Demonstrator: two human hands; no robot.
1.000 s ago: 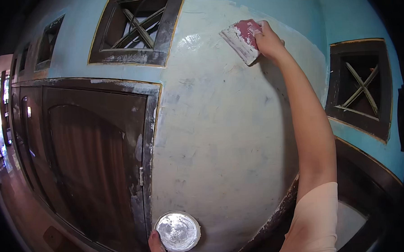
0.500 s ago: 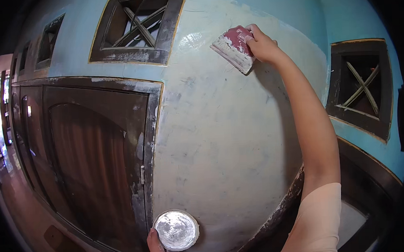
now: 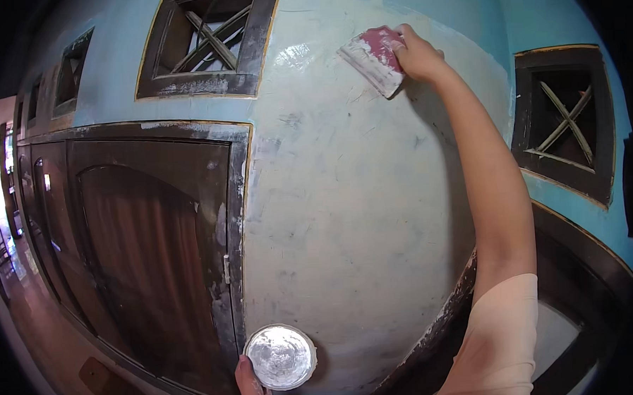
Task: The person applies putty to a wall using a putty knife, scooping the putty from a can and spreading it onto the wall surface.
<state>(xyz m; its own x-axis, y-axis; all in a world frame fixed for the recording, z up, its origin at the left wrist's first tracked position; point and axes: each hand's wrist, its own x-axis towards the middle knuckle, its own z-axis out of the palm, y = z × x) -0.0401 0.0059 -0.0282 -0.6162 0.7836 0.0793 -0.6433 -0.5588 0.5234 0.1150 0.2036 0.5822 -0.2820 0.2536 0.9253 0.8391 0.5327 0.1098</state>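
Observation:
My right hand (image 3: 420, 54) is closed round the red handle end of a wide putty knife (image 3: 374, 57), smeared with pale filler. Its broad edge points down and left at the upper part of a wall patch (image 3: 345, 196) coated in off-white filler; whether the edge touches the wall I cannot tell. Low in the view, my left hand (image 3: 253, 385) grips the rim side of a round, shallow container (image 3: 281, 356) whose inside is streaked with whitish paste. The fingers beneath it are partly hidden.
Left of the coated patch stands a dark wooden door (image 3: 149, 240) in a scuffed frame. Above it is a square vent opening (image 3: 207, 43) with crossed slats, and a similar vent (image 3: 566, 123) is at the right. Light blue paint (image 3: 456, 4) borders the patch.
The putty knife and my right hand sit slightly higher and further right in view. The container appears a little higher and to the right; the whole view has shifted slightly.

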